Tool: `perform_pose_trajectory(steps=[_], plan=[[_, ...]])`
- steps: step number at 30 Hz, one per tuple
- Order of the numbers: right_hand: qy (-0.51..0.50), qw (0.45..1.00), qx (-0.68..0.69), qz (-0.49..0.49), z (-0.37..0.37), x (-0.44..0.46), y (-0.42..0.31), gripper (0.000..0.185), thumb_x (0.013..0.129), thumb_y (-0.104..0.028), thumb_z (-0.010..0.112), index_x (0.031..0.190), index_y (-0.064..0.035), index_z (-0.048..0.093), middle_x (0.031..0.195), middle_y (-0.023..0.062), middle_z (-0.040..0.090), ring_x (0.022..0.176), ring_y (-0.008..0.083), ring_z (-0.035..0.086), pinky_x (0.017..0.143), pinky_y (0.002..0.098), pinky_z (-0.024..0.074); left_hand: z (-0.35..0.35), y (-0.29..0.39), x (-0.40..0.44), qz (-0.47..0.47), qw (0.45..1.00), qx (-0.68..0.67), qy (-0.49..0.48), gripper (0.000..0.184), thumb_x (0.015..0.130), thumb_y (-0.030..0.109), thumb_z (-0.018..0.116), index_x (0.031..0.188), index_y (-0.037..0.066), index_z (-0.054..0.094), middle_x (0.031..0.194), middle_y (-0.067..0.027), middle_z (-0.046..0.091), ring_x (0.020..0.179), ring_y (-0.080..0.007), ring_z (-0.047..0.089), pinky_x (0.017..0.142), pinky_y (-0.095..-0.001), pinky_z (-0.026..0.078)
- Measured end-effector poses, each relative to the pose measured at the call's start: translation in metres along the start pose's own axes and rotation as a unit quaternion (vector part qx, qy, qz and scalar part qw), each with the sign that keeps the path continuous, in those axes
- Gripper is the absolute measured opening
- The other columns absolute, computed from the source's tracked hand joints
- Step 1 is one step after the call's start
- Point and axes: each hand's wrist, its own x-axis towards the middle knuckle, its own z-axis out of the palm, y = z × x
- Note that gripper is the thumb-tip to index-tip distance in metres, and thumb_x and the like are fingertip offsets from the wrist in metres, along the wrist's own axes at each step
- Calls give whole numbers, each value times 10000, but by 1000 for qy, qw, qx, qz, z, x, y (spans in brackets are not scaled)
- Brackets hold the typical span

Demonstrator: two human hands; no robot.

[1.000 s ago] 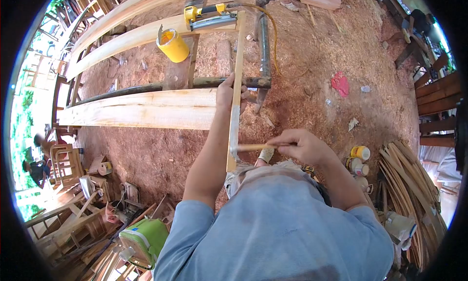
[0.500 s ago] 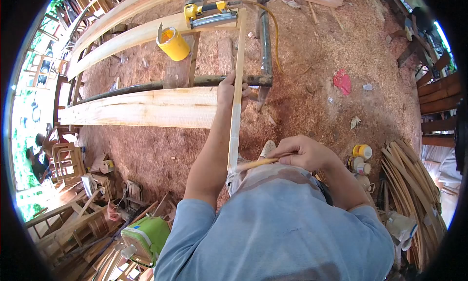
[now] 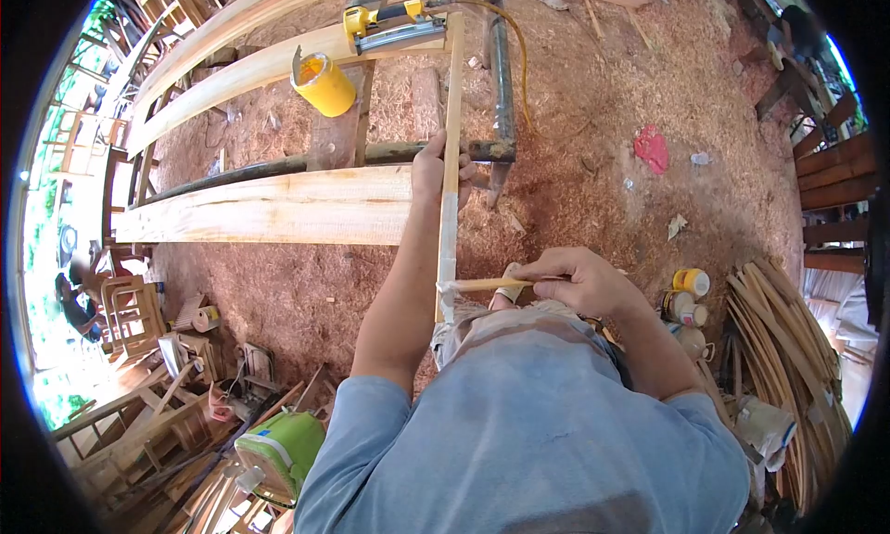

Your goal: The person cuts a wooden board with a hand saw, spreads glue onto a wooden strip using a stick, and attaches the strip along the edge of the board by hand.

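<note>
Gripped in left hand (image 3: pixel 430 174), curled closed around it: pale wooden strip (image 3: pixel 453 98), just beyond right end of near board (image 3: pixel 269 206), whitish along lower part. Pinched between thumb and fingers of right hand (image 3: pixel 586 282): flat wooden stick (image 3: pixel 491 284), touching strip near lower end with whitened tip. On middle board (image 3: pixel 246 82), near right end: yellow nail gun (image 3: pixel 394 28). By same board's near edge: yellow can (image 3: pixel 327 89), orange inside.

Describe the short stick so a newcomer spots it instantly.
From the blue shirt, go up to the right hand. It holds a short wooden stick whose far end reaches the long strip in the left hand. Unlike that strip, it runs across the view.
</note>
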Motion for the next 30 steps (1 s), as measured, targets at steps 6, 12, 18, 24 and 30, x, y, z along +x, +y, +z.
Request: perform_pose_trajectory(steps=[6,12,18,24,30], plan=[[-101,994,-32,-33,-1,-6,-9,327,874,-95,696,1195,-42,724,988,134,714,959,225,667,862,338,506,-4,1,0,-9,1000,-20,-10,197,1060,260,484,1009,69,497,768,-39,464,565,-140,433,434,-270,389],[-21,1000,4,-2,3,-2,-12,338,872,-108,691,1204,-58,723,1012,139,717,958,240,663,873,350,504,-1,1,0,-4,1000,-4,9,209,1072,245,447,1042,47,506,783,-38,461,573,-131,414,442,-267,367],[-28,999,41,7,3,-3,-5,331,888,-120,683,1210,-49,716,1018,139,715,971,225,665,882,342,506,0,2,-1,-1,1000,-5,-6,238,1086,229,396,1074,22,511,800,-45,484,567,-121,397,446,-260,358],[-37,999,33,10,7,-4,-1,334,896,-107,681,1223,-46,710,1044,139,716,987,201,669,883,328,509,-3,4,2,-7,1000,-4,-13,238,1085,225,388,1084,16,502,807,-50,496,557,-122,401,447,-260,372],[-40,997,67,19,3,-7,2,310,929,-75,653,1232,-32,701,985,91,742,1007,154,660,885,317,513,-1,5,0,5,1000,7,-2,228,1084,219,399,1060,15,497,811,-57,501,547,-128,408,441,-266,376]])
